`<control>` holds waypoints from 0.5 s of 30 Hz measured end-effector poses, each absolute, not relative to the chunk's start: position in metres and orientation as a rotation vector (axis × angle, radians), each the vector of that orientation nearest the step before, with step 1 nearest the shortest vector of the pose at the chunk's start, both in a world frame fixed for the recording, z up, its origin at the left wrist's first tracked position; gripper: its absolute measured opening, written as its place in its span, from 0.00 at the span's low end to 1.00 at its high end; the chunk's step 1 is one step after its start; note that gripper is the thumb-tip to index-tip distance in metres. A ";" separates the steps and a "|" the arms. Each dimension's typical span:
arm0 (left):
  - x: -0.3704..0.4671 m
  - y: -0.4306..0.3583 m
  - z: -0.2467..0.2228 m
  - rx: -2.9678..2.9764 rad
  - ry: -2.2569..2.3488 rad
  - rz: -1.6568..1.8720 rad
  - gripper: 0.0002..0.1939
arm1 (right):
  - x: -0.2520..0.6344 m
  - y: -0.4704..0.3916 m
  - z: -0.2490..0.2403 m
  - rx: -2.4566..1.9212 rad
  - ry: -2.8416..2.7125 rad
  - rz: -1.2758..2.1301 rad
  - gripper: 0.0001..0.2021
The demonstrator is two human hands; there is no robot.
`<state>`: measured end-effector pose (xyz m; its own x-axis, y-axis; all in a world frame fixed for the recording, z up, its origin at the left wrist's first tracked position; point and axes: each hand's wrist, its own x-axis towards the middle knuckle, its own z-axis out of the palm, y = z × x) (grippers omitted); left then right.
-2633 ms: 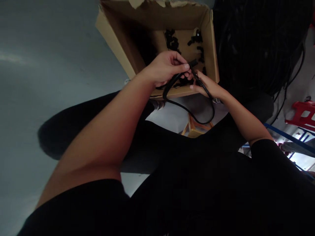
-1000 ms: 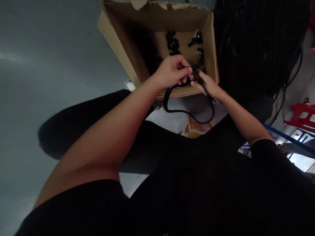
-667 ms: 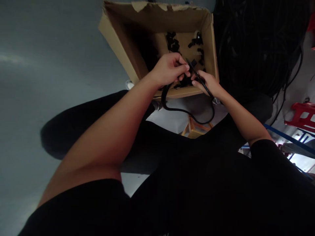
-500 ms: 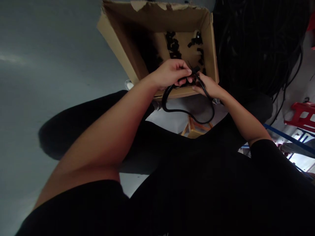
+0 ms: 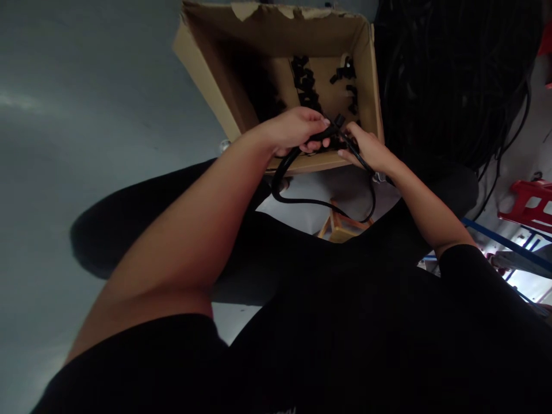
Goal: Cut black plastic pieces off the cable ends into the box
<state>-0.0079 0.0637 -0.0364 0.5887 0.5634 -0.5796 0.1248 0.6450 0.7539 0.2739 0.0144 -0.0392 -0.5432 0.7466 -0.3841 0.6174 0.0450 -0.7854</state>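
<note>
My left hand (image 5: 299,129) is closed on a black cable (image 5: 297,200) near its thick dark end piece, which points up and right from the fingertips. To the right of it, my right hand (image 5: 366,149) has its thumb and fingers around another stretch of the same cable. Between the hands the cable hangs in a loop below the box edge. Both hands are over the near rim of an open cardboard box (image 5: 325,164). Inside the box lie several small black parts (image 5: 305,80), with more in the shadowed left side.
A large dark bundle of cables (image 5: 457,80) stands right of the box. A wooden stool (image 5: 340,233) is low between my legs. At the far right are a red plastic stool (image 5: 528,201) and a blue bar (image 5: 504,240).
My left hand has shifted slightly left with the cable, and the loop has widened to the left and dropped a little. The right hand has hardly moved.
</note>
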 end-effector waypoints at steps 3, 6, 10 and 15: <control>-0.004 0.060 -0.031 0.822 0.933 0.310 0.23 | 0.272 0.012 -0.038 -1.382 -2.145 1.539 0.37; 0.001 0.059 -0.019 0.815 1.003 0.366 0.19 | 0.266 0.012 -0.028 -1.448 -2.075 1.530 0.34; 0.000 0.062 -0.007 0.779 1.033 0.393 0.16 | 0.261 0.013 -0.018 -1.574 -1.957 1.506 0.32; -0.004 0.069 -0.006 0.845 1.079 0.510 0.14 | 0.263 0.011 -0.025 -1.614 -1.789 1.586 0.35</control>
<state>-0.0040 0.0687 -0.0057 0.4059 0.7268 -0.5541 0.0340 0.5938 0.8039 0.2634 0.0111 -0.0255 -0.3511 0.8227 -0.4471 0.5425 -0.2104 -0.8133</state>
